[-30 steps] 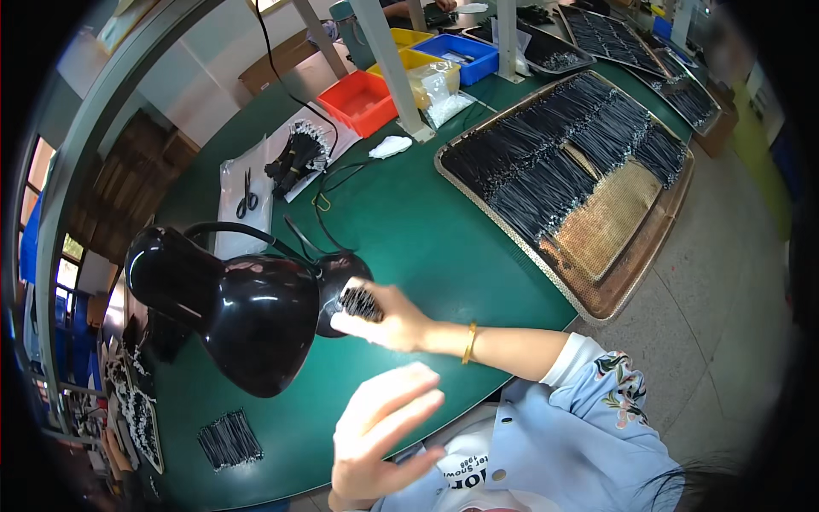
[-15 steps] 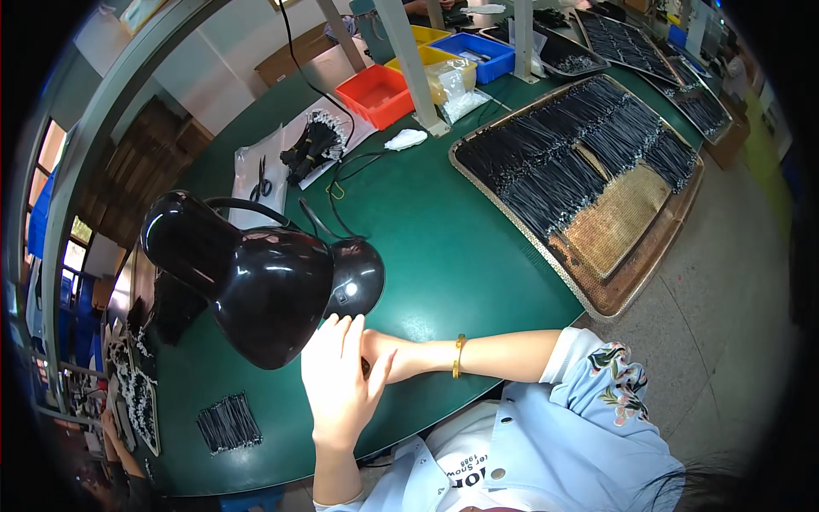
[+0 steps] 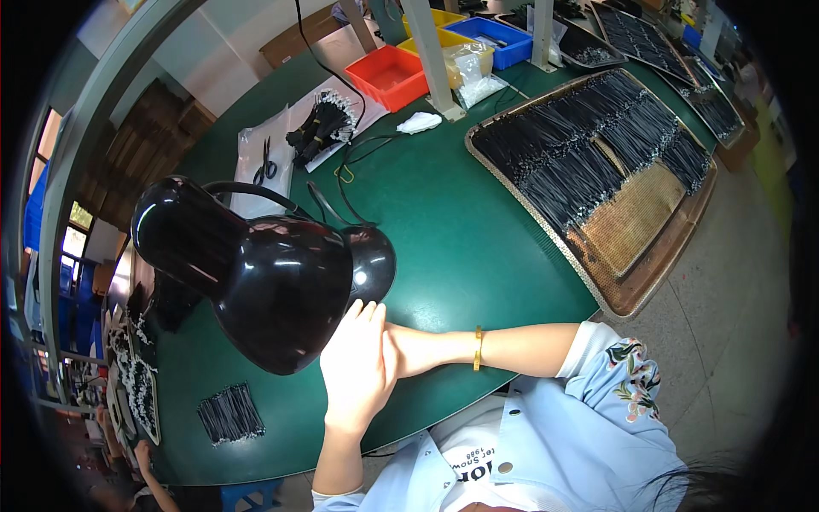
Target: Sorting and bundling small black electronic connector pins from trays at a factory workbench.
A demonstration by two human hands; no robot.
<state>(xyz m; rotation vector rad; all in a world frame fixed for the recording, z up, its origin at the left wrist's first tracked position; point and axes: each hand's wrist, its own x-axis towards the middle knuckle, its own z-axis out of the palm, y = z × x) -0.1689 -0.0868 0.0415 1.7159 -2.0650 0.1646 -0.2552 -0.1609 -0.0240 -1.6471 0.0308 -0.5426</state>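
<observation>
My left hand [image 3: 357, 363] is wrapped over the front of my right hand [image 3: 409, 350], close to the table's near edge. Its fingertips point away from me, beside the round base [image 3: 372, 260] of a black desk lamp [image 3: 286, 290]. A gold-coloured bracelet [image 3: 478, 348] circles my right wrist. The fingers of my right hand are hidden beneath the left, so their shape does not show. No tool or part is visible in either hand. Left of the lamp, a small row of short black cables [image 3: 231, 416] lies on the green table [image 3: 435, 256].
A mesh-lined tray [image 3: 627, 230] full of black cables stands at the right. Farther back are a red bin [image 3: 388, 78], a blue bin [image 3: 503, 43], bundled cables [image 3: 322, 128], scissors [image 3: 267, 162] and a metal post [image 3: 431, 60]. A co-worker's arm [image 3: 152, 474] shows at lower left.
The whole view has shifted slightly, moving the table things a little rightward. My left thumb, spread out before, now lies in against my right hand. The co-worker's arm at lower left has moved.
</observation>
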